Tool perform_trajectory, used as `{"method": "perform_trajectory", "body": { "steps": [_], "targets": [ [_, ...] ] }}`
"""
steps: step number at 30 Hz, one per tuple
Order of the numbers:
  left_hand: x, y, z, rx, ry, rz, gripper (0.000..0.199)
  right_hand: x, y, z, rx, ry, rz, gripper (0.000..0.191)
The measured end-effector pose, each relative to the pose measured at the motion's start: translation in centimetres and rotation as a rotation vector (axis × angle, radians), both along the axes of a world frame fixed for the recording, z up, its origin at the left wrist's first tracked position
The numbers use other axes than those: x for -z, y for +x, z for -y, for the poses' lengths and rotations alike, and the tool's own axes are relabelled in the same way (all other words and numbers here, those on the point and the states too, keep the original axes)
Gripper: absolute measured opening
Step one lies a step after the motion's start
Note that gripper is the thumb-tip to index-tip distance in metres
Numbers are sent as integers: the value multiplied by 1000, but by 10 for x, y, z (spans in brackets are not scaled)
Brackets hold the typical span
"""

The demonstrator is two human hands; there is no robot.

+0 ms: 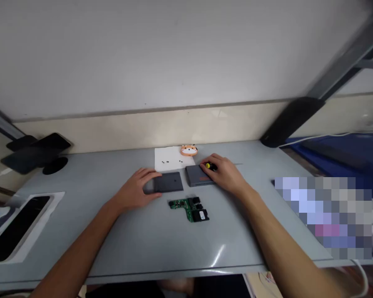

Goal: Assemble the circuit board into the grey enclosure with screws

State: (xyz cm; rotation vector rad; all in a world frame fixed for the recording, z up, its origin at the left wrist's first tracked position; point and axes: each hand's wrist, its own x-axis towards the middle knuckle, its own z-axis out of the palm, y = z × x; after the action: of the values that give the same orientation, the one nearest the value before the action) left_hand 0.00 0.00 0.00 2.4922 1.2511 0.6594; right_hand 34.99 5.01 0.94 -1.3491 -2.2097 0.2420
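A dark grey flat cover (170, 182) lies on the desk. My left hand (136, 188) spans its left end, thumb at the near edge and fingers at the far edge. To the right is a grey box-shaped housing (197, 177) with a slotted near side and reddish marking. Over that housing, my right hand (224, 173) is closed on a screwdriver (210, 166) with a black and yellow handle; its thin shaft points right. Closer to me lies a green circuit board (189, 207) with black connectors and a white label. Several tiny screws (165, 162) rest on white paper (170, 152).
An orange animal-faced case (189, 150) sits at the paper's right corner. At the left are a phone on a stand (37, 153) and a black-screened tablet (21, 225). A black cylindrical object (290, 122) stands at the back right. A pixelated patch covers the right edge.
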Motion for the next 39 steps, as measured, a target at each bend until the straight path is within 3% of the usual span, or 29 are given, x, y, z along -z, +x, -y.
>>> {"method": "perform_trajectory", "body": {
  "steps": [16, 20, 22, 24, 27, 32, 39],
  "targets": [
    [7, 0, -4, -17, -6, 13, 53, -5, -5, 2, -5, 62, 27, 21],
    [7, 0, -3, -37, -6, 64, 55, -22, -17, 35, 16, 213, 22, 18],
    [6, 1, -3, -48, -19, 86, 56, -24, -23, 62, -115, 174, 67, 18],
    [6, 1, -3, -44, -30, 104, 56, -20, -25, 89, -231, 111, 138, 18],
    [6, 2, -3, -35, -36, 107, 53, -8, -21, 113, -225, 48, 190, 23],
    [1, 3, -1, -19, -63, 89, 54, -9, -15, 118, -261, -82, 241, 36],
    [4, 3, -1, -42, -64, 108, 55, -21, -24, 121, -363, -134, 272, 33]
  ]
}}
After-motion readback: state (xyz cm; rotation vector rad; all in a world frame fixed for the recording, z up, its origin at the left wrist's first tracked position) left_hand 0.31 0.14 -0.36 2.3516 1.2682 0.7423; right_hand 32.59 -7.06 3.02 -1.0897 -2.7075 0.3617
